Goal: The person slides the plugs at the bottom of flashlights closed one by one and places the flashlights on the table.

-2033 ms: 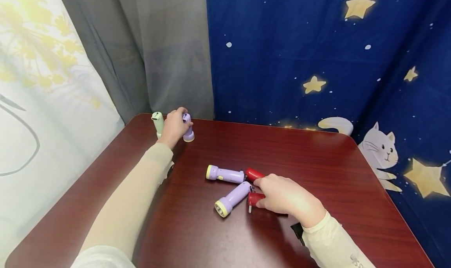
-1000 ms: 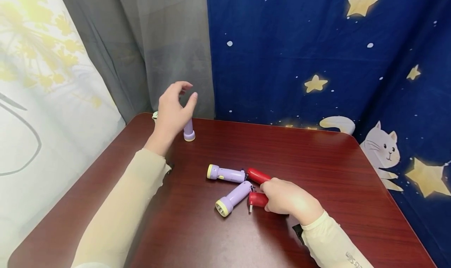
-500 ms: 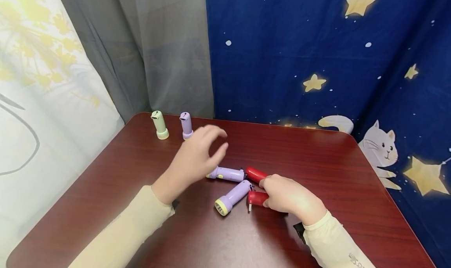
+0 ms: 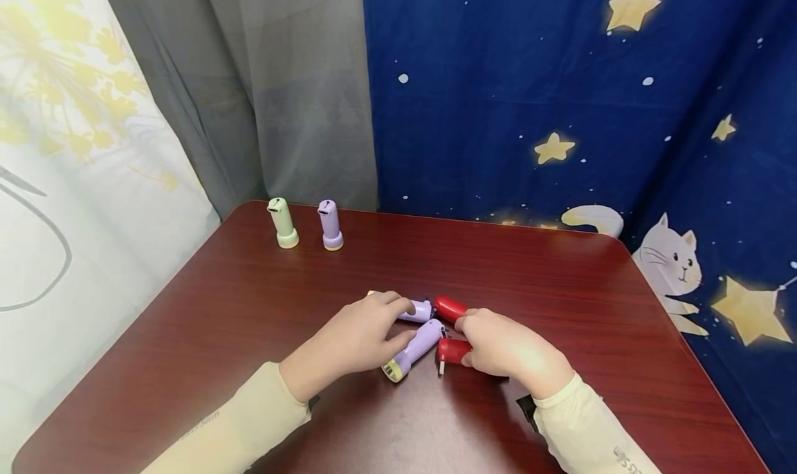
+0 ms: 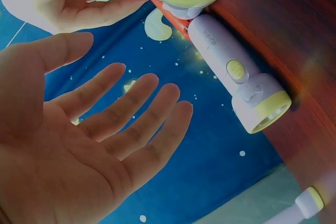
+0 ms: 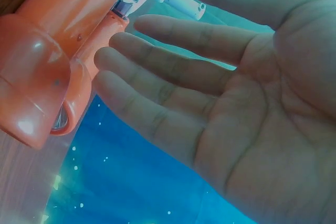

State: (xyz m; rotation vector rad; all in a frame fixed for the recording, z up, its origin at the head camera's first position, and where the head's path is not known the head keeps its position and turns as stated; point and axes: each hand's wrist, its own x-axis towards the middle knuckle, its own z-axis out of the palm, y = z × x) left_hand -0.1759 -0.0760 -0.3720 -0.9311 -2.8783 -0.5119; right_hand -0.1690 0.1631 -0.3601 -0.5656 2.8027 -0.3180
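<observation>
Over two lilac flashlights lying mid-table, my left hand (image 4: 364,333) hovers with fingers spread. The nearer flashlight (image 4: 422,342) points its yellow-rimmed lens toward me. Behind it, the farther flashlight (image 4: 422,311) is partly covered by that hand. In the left wrist view the palm (image 5: 79,145) holds nothing, and a lilac flashlight (image 5: 223,53) lies beyond the fingertips. My right hand (image 4: 507,349) is over two red flashlights, one behind (image 4: 450,308) and one in front (image 4: 453,351). The right wrist view shows its fingers extended beside the red bodies (image 6: 39,72); whether they touch I cannot tell.
A pale green flashlight (image 4: 283,223) and a lilac one (image 4: 331,225) stand upright on their heads at the far left of the brown table (image 4: 529,273). Grey (image 4: 311,114) and starry blue curtains (image 4: 473,114) hang behind the table.
My left hand let go of the standing lilac flashlight at the back, rose, and came forward and right to the lying lilac flashlights. The right hand stays nearly in place over the red ones.
</observation>
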